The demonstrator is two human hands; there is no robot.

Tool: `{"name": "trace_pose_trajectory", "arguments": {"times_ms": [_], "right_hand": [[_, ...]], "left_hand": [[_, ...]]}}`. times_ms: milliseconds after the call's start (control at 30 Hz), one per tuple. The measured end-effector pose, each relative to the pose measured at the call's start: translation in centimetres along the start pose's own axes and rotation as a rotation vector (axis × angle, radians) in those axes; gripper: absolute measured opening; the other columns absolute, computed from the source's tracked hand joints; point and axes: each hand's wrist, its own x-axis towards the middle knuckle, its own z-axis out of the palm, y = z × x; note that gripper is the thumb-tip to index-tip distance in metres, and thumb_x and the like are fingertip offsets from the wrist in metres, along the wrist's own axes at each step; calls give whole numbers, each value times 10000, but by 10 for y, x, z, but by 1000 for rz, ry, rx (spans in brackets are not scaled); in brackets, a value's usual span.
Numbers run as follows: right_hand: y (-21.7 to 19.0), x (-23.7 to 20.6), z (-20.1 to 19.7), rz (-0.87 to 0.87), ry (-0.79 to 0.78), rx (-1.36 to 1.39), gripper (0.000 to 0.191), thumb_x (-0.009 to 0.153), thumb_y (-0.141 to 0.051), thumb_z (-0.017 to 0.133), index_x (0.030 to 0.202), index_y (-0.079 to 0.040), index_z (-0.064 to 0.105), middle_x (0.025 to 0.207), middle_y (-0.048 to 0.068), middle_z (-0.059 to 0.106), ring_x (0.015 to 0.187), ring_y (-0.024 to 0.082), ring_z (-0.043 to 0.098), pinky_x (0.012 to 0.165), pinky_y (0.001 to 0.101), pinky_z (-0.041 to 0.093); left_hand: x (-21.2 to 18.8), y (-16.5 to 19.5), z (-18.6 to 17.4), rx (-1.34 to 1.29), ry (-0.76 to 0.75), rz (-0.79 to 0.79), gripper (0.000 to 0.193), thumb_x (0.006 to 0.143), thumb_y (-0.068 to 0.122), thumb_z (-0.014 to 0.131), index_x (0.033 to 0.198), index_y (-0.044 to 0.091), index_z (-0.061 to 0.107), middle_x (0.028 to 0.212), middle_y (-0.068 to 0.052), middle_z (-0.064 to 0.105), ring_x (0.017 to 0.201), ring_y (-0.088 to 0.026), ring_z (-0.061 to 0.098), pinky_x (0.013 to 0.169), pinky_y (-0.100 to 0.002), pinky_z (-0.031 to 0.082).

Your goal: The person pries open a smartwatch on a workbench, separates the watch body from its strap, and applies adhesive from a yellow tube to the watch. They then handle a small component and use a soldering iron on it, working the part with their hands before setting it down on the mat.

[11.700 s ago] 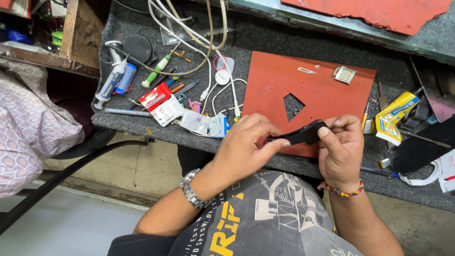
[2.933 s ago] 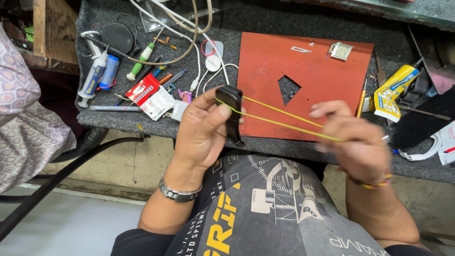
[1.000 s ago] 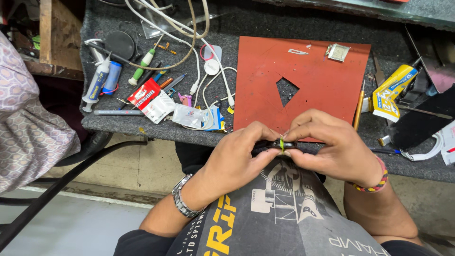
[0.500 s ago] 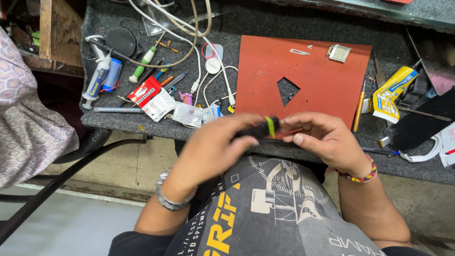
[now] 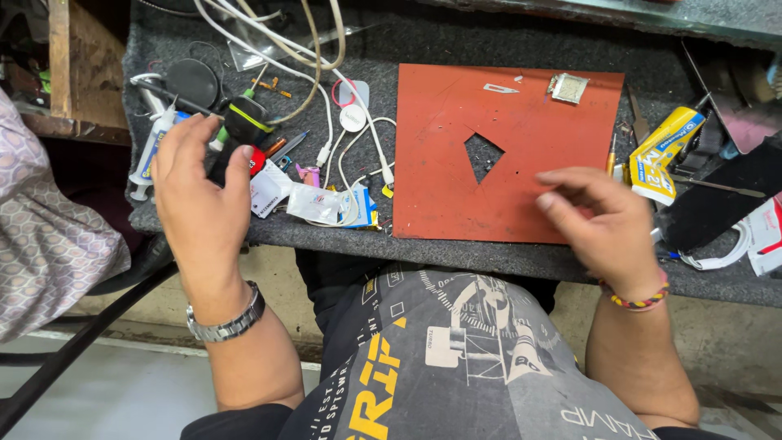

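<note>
My left hand (image 5: 198, 200) is at the left of the dark workbench (image 5: 456, 49), closed around a small black object (image 5: 243, 129) that has a yellow rubber band wound around it. It holds the object above a clutter of pens, packets and cables. My right hand (image 5: 601, 222) hovers over the lower right corner of the red mat (image 5: 456, 114), fingers loosely curled and holding nothing. The mat has a roughly triangular hole (image 5: 484, 155) in its middle.
White cables (image 5: 358, 122) loop across the bench left of the mat. A syringe (image 5: 151, 151), a red-and-white packet (image 5: 262, 189) and clear wrappers (image 5: 319, 204) lie near my left hand. A yellow tube box (image 5: 664, 151) and black tools sit right of the mat. A small metal part (image 5: 569, 87) rests on the mat's top edge.
My hands have separated. The left hand carried the banded black object from in front of my chest to the left side of the bench; the right hand let go and moved right over the mat.
</note>
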Motion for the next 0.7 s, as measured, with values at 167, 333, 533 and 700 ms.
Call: {"name": "trace_pose_trajectory", "arguments": {"times_ms": [167,333,533,700], "right_hand": [[11,1,-25,-51,291,-244,131,1034,-32,786,1104,55,717,978,52,683,748,46,625,668,177,483],[9,0,-25,-32,300,-350,142,1022,-57,801,1100,36,726,980,67,703,726,66,646,694,212,498],[-21,26,-11,-271,153,-567,192,999,-90,797,1158,-22,716,1180,100,711,835,167,720,733,287,576],[-38,76,-16,-515,97,-750,347,873,-46,779,1201,27,693,1218,174,690,879,307,701,731,387,575]], "left_hand": [[-2,16,16,-97,29,104,90,959,64,825,1015,71,755,1152,-114,702,1211,-300,636,1067,-412,486],[4,52,38,-186,-140,114,143,900,113,832,1028,72,781,1017,-80,710,986,-292,623,878,-401,489],[7,86,49,-307,-238,229,183,911,132,796,1073,61,750,1032,-86,712,982,-295,635,864,-390,507],[-1,99,53,-412,-371,310,218,907,117,760,1104,33,718,1033,-108,701,991,-309,643,879,-407,512]]}}
